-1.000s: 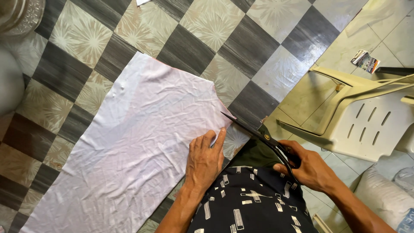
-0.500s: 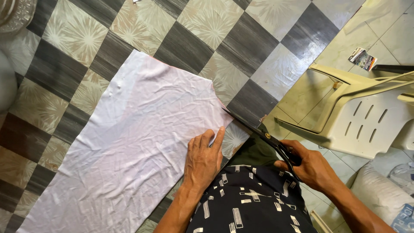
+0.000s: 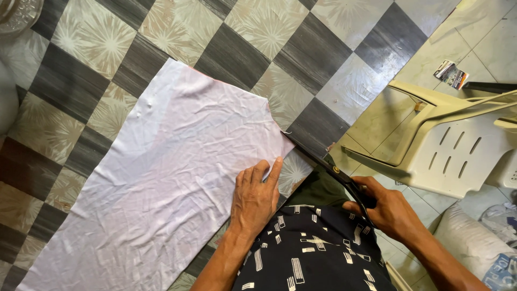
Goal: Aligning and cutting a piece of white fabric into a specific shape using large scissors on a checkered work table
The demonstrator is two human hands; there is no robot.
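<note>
On checkered floor (image 3: 323, 48), pale pink wrinkled cloth (image 3: 161, 178) lying flat; left hand (image 3: 257, 198) pressing its near right edge, fingers spread. Right hand (image 3: 389, 211) fingers gripping black long-bladed scissors (image 3: 323, 161), tips meeting cloth's corner.

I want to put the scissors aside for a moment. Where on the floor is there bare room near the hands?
Bare checkered floor lies beyond the far edge of the white fabric, and bare pale tiles lie between the fabric's corner and the overturned plastic chair. It is crowded near the right hand holding the scissors, and beside the left hand pressing the fabric.
</note>
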